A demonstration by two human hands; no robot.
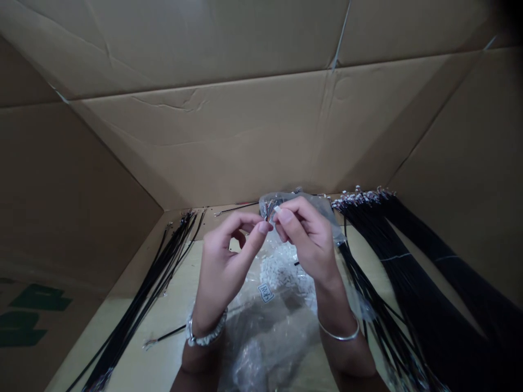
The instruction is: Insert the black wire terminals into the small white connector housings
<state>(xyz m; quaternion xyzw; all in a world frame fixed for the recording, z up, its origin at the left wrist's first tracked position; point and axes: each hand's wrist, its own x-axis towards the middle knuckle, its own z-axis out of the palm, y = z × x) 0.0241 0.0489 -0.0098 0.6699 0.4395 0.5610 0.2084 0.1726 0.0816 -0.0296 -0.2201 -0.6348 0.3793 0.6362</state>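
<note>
Between thumb and fingers, my left hand [231, 258] pinches a cable whose thin coloured wires [268, 209] fan out above the fingertips. Close beside it, my right hand [308, 237] pinches a small white connector [277, 209] near those wire ends. Whether any wire sits inside the connector I cannot tell. Below both hands lies a clear plastic bag [281, 272] with many small white pieces in it and a handwritten label [265, 293].
Black cables [151, 283] lie in a bundle on the left. Thick tied bundles of black cables [408, 272] with white ends lie on the right. A single cable [171, 333] rests near my left wrist. Cardboard walls [245, 136] enclose the table's back and sides.
</note>
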